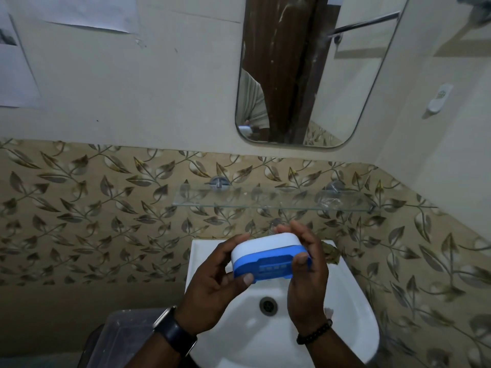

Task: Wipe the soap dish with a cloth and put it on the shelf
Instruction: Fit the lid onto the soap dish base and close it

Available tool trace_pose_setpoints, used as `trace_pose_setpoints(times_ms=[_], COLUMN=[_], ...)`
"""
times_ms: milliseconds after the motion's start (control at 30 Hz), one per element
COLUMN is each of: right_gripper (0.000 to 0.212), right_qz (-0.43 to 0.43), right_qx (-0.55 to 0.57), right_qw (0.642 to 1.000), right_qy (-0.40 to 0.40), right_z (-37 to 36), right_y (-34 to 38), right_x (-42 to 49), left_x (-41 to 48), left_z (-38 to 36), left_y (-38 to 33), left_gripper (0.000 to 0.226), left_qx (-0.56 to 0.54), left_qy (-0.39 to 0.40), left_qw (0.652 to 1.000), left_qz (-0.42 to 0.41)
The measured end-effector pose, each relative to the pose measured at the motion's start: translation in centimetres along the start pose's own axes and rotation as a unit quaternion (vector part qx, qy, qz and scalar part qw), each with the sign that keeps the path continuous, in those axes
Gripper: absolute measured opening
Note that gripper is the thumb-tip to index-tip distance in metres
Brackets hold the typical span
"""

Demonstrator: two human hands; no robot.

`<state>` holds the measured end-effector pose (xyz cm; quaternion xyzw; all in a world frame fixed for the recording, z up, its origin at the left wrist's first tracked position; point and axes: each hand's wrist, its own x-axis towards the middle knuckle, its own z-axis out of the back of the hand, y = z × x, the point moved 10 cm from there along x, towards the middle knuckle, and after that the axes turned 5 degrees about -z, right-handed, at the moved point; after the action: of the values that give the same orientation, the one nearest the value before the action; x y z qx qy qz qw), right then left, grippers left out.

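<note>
The soap dish, white with a blue slotted part facing me, is held over the white sink. My left hand grips its left end, thumb on the blue part. My right hand clasps its right end, fingers curled over the white top. A glass shelf is fixed to the wall just above and behind the dish, with nothing on it. A crumpled brownish cloth lies on the sink's back right rim, mostly hidden by my right hand.
A mirror hangs above the shelf. A small white holder is stuck to the right wall. A clear plastic bin stands left of the sink. The drain is in the basin below my hands.
</note>
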<state>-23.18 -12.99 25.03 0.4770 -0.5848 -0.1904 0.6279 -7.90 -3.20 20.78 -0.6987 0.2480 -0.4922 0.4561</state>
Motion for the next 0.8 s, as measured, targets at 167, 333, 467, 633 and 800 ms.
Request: trace_pose_setpoints(times_ms=[167,333,467,633,800], right_gripper=[0.049,0.027,0.026,0.027,0.028], right_qz=[-0.046,-0.031,-0.015,0.009,0.014], right_qx=[0.048,0.033,0.046,0.030,0.004], right_qw=[0.998,0.999,0.999,0.999,0.995], right_qy=[-0.022,-0.009,0.000,0.039,0.097], right_z=[0.3,-0.6,-0.8,-0.8,-1.7], right_y=[-0.5,-0.4,-0.4,0.2,1.2], right_x=[0.1,-0.6,-1.2,-1.2,-0.8], left_x=[-0.5,-0.6,-0.9,-0.8,0.1], left_z=[-1.6,-1.6,-1.3,-1.6,-0.2], left_y=[-0.4,-1.1,-1.2,0.4,-1.2], left_gripper=[0.063,0.088,0.087,0.081,0.081], left_qx=[0.000,0.026,-0.006,-0.113,-0.034], left_qy=[0.033,-0.064,-0.106,-0.103,-0.108], left_qw=[0.999,0.997,0.994,0.984,0.993], left_qz=[0.021,0.017,0.018,0.095,0.032])
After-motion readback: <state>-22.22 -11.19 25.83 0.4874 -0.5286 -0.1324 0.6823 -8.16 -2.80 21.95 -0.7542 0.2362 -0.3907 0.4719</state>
